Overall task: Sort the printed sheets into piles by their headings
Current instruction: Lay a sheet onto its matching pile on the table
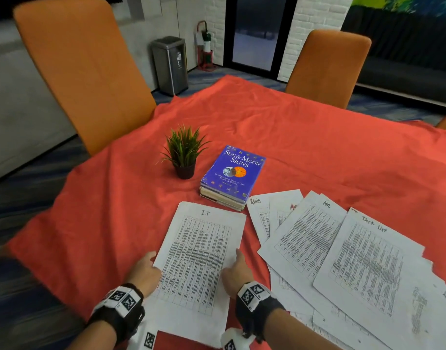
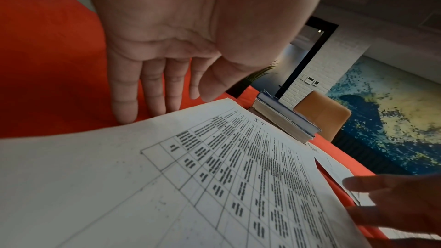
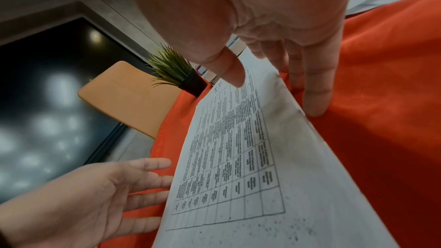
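Note:
A pile of printed sheets headed "I.T" lies on the red cloth in front of me. My left hand has straight fingers against the pile's left edge, the thumb hovering above it. My right hand lies along the right edge in the same way, fingers straight, thumb over the paper. To the right, overlapping sheets are fanned out: one headed "Admin", one headed "HR" and one headed "Task list". A sheet with a red heading is mostly covered.
A stack of books with a blue cover on top sits just beyond the I.T pile, and a small potted plant to its left. Orange chairs stand at the far table edges. Red tablecloth stretches beyond.

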{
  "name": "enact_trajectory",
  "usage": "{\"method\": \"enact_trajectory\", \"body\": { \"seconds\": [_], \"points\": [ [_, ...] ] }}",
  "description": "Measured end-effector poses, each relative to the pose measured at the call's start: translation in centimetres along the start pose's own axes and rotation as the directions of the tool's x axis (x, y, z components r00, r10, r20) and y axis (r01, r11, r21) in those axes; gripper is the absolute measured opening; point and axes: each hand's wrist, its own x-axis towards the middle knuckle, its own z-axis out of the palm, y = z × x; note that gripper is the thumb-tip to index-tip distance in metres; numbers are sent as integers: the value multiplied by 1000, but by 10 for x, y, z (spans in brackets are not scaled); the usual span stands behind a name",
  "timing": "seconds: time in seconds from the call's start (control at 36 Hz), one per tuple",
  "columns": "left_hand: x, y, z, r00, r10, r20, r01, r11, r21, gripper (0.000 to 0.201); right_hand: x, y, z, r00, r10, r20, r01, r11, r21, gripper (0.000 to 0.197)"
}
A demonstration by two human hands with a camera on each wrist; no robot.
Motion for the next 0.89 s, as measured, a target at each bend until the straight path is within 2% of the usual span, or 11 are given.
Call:
{"method": "enact_trajectory", "body": {
  "seconds": [0.19, 0.42, 0.5, 0.64, 0.72, 0.81, 0.89],
  "points": [
    [-3, 1, -2, 999, 17, 36, -15, 999, -42, 54, -9, -2, -4, 998, 2, 62, 0, 1000, -23, 71],
    [-4, 5, -4, 999, 4, 52, -1, 999, -39, 55, -8, -3, -6, 998, -12, 63, 11, 1000, 14, 74],
    [-4, 6, 0, 998, 36, 42, -35, 999, -22, 51, -2, 1, -11, 997, -36, 66, 35, 999, 28, 76],
    [-3, 5, 4, 1000, 5, -8, -5, 1000, 9, 47, -8, 1, -28, 993, -93, 74, 90, 995, 42, 64],
    [-2, 7, 6, 994, -18, -105, 34, 987, 154, 55, -9, 5, -42, 995, -86, 48, 86, 996, -7, 62],
    [-11, 24, 16, 983, 95, -155, -47, 956, 288, 50, -2, 20, -55, 991, -130, -22, 129, 991, -27, 62],
    [-17, 51, 41, 967, 246, -67, -225, 947, 231, 39, 8, 48, -83, 992, -82, -98, 88, 994, 59, 53]
  ]
}}
